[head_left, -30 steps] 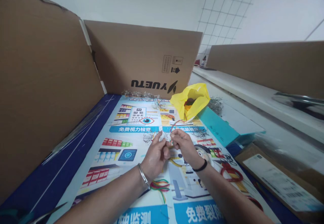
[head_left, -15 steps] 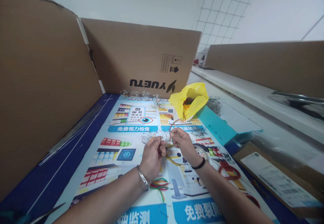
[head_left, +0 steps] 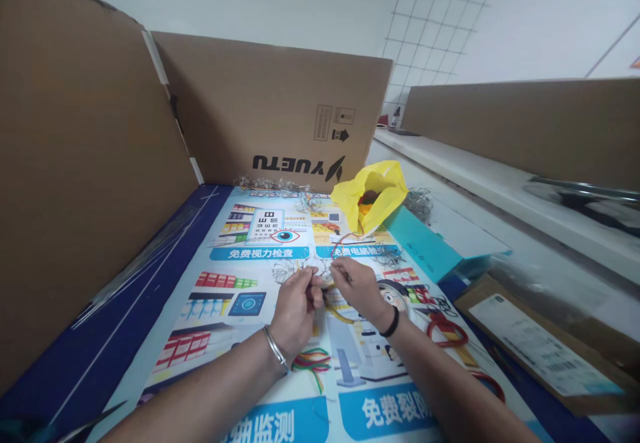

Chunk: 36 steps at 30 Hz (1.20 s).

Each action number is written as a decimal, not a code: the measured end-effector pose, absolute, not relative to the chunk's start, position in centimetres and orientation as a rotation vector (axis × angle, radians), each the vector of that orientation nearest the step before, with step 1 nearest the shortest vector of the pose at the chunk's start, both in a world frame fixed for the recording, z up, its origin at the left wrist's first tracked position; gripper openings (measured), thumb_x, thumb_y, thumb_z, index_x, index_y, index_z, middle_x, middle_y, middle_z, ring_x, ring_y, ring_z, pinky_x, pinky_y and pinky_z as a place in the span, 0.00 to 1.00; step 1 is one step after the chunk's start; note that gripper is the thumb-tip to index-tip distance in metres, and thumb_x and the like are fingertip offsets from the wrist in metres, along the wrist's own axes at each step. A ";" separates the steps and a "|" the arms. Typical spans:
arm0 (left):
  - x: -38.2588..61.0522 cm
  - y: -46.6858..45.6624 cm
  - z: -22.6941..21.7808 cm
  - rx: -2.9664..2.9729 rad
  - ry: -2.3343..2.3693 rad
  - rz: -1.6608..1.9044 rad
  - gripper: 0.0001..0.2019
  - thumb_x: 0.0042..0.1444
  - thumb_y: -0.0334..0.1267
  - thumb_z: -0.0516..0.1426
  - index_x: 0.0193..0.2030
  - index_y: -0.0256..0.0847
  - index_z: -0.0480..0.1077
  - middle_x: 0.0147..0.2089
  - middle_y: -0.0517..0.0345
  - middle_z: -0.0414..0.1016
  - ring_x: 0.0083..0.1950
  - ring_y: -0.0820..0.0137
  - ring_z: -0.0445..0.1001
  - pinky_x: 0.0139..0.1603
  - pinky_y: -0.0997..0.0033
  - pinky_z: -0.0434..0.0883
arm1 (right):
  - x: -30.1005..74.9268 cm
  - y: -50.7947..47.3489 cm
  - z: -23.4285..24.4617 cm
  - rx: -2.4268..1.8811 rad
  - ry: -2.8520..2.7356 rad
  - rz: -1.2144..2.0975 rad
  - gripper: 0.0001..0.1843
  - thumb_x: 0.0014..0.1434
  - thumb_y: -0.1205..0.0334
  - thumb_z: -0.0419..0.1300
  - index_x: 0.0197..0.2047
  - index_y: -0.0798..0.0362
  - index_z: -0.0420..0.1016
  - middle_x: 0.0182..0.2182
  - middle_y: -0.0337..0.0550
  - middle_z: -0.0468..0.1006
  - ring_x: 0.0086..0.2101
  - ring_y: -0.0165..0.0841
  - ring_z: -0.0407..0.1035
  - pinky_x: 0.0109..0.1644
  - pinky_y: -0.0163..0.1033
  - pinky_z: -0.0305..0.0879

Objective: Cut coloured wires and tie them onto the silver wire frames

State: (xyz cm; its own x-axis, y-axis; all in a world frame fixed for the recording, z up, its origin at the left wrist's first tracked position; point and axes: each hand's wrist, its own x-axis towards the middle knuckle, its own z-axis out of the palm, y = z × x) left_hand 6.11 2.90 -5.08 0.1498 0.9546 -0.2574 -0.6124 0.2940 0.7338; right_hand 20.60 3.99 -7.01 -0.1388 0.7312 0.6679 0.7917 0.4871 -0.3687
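In the middle of the sheet my left hand (head_left: 299, 306), with a silver bangle, is closed with thumb and forefinger pinched; what they hold is too small to make out. Close beside it, my right hand (head_left: 359, 287), with a black wristband, is closed with its fingers curled under. A thin red cord (head_left: 338, 241) runs from the yellow bag (head_left: 395, 193) down to its fingertips. A curved yellow strip (head_left: 341, 315) lies between the hands. Loose coloured cords (head_left: 313, 361) lie by my left wrist. Tangled thin wires (head_left: 284, 271) spread just beyond my fingers.
A printed sheet (head_left: 175, 296) covers the table. Cardboard panels (head_left: 270, 103) stand left and behind. At the right are a turquoise box (head_left: 425, 246), a labelled brown package (head_left: 545, 346) and red-handled scissors (head_left: 447, 331). A dark blade (head_left: 97, 419) lies at the lower left.
My right hand has turned so more of its back shows, its fingers curling down closer to my left hand. The whole view has shifted slightly.
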 end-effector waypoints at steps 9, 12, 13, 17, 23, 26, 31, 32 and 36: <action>6.3 3.2 -5.4 0.561 0.777 1.202 0.09 0.46 0.40 0.59 0.30 0.35 0.68 0.20 0.65 0.68 0.15 0.81 0.59 0.17 0.80 0.55 | 19.9 3.5 -6.8 -1.181 -2.285 -0.589 0.12 0.58 0.69 0.51 0.24 0.53 0.67 0.19 0.38 0.68 0.23 0.30 0.61 0.29 0.37 0.49; 6.3 3.4 -5.5 0.594 0.776 1.217 0.10 0.46 0.41 0.59 0.27 0.36 0.67 0.18 0.65 0.67 0.15 0.81 0.58 0.18 0.79 0.55 | 19.7 3.4 -6.7 -1.206 -2.258 -0.499 0.11 0.59 0.67 0.51 0.26 0.53 0.68 0.20 0.39 0.70 0.24 0.29 0.63 0.30 0.36 0.51; 6.3 3.5 -5.6 0.611 0.778 1.221 0.10 0.47 0.42 0.59 0.26 0.36 0.67 0.17 0.65 0.66 0.15 0.81 0.59 0.18 0.79 0.56 | 19.7 3.3 -6.6 -1.217 -2.233 -0.453 0.11 0.59 0.66 0.51 0.27 0.53 0.69 0.21 0.39 0.71 0.24 0.29 0.64 0.30 0.35 0.52; 6.2 3.6 -5.8 0.653 0.800 1.232 0.12 0.48 0.43 0.58 0.24 0.37 0.66 0.15 0.66 0.63 0.15 0.80 0.58 0.18 0.79 0.55 | 19.6 3.0 -6.2 -1.245 -2.142 -0.243 0.09 0.61 0.61 0.51 0.34 0.54 0.71 0.24 0.41 0.74 0.27 0.30 0.67 0.33 0.34 0.56; 6.4 3.5 -6.2 0.683 0.799 1.221 0.12 0.48 0.42 0.58 0.22 0.38 0.63 0.15 0.67 0.62 0.15 0.81 0.57 0.17 0.79 0.54 | 19.1 3.1 -6.1 -1.317 -2.107 -0.229 0.09 0.62 0.63 0.50 0.36 0.53 0.71 0.27 0.42 0.77 0.27 0.30 0.69 0.33 0.33 0.57; 6.6 3.4 -6.3 0.692 0.806 1.209 0.13 0.49 0.42 0.58 0.20 0.38 0.61 0.14 0.67 0.59 0.15 0.80 0.56 0.17 0.79 0.53 | 18.8 3.1 -6.1 -1.326 -2.183 -0.326 0.10 0.62 0.65 0.50 0.41 0.53 0.72 0.27 0.42 0.77 0.28 0.31 0.69 0.33 0.34 0.56; 6.6 3.4 -6.6 0.677 0.856 1.177 0.13 0.49 0.42 0.57 0.22 0.38 0.61 0.16 0.67 0.61 0.15 0.81 0.56 0.16 0.80 0.53 | 18.5 3.0 -5.9 -1.334 -2.284 -0.488 0.11 0.61 0.66 0.51 0.45 0.54 0.71 0.25 0.41 0.75 0.27 0.31 0.66 0.31 0.36 0.53; 6.6 3.4 -6.6 0.679 0.856 1.177 0.12 0.49 0.42 0.57 0.22 0.38 0.62 0.16 0.67 0.61 0.15 0.81 0.56 0.16 0.81 0.53 | 18.5 3.1 -5.9 -1.335 -2.285 -0.513 0.10 0.62 0.66 0.51 0.44 0.54 0.71 0.25 0.41 0.74 0.27 0.31 0.66 0.31 0.36 0.52; 6.4 3.2 -6.6 0.701 0.871 1.172 0.11 0.49 0.42 0.57 0.23 0.38 0.62 0.18 0.66 0.64 0.15 0.82 0.58 0.16 0.81 0.53 | 18.5 3.3 -6.1 -1.323 -2.287 -0.577 0.08 0.61 0.66 0.51 0.40 0.54 0.71 0.24 0.40 0.72 0.26 0.31 0.65 0.31 0.37 0.51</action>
State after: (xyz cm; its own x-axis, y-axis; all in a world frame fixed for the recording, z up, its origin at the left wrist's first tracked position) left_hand 6.42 3.17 -6.59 0.1477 0.9667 -0.2088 -0.4788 0.2547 0.8402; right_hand 18.54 3.33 -6.06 -0.4498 0.6983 0.5569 0.8789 0.4569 0.1370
